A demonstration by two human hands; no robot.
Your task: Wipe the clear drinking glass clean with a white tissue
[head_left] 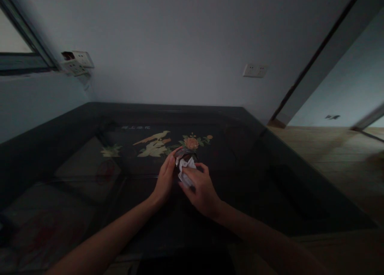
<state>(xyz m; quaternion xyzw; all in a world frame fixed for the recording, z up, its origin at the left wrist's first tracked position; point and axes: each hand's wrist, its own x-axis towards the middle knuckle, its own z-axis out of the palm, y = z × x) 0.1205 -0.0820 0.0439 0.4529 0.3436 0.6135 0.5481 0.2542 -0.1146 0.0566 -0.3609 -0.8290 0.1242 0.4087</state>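
Note:
Close to the middle of the view, my left hand (166, 172) is closed around the left side of a small, shiny, rounded object (185, 152) that looks like dark or clear glass; the dim light hides its exact kind. My right hand (204, 188) pinches a crumpled white tissue or cloth (188, 172) and presses it against the near side of that object. Both hands are over a dark glossy table (240, 147), whose top bears a picture of a pale bird (154, 138) and a pink flower (191, 143).
Behind the table rises a pale wall (168, 47) with a double socket (255, 70). More sockets (82, 59) sit in the left corner by a window frame (36, 43). A dark flat shape (295, 191) shows on the table's right. Wooden flooring (324, 147) lies beyond.

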